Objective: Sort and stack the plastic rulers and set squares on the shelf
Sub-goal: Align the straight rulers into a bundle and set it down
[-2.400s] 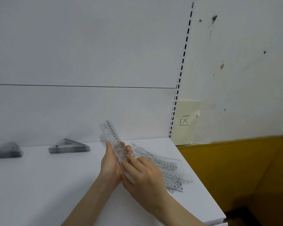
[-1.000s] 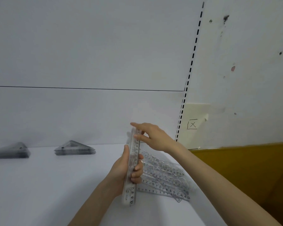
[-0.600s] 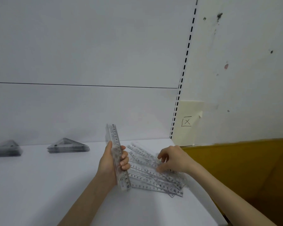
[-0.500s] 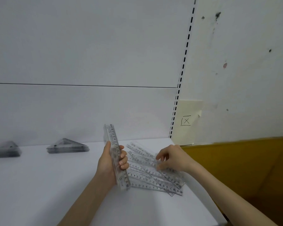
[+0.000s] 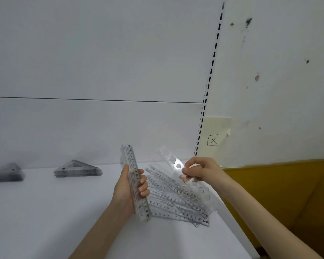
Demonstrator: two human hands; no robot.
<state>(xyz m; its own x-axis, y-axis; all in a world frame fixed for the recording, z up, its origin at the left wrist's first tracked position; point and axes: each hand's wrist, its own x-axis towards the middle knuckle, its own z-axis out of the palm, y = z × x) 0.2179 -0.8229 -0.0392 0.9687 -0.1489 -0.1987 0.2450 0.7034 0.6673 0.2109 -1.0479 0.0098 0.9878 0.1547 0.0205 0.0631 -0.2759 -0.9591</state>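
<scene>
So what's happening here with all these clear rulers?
A person is sorting them on a white shelf. The left hand grips a bundle of rulers upright, while the right hand lifts a single ruler off the loose pile. Two set square stacks sit further left.

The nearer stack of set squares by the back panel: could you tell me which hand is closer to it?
Left. The left hand, gripping a bundle of rulers, sits just right of the set square stack; the right hand, pinching one ruler, is farther right.
</scene>
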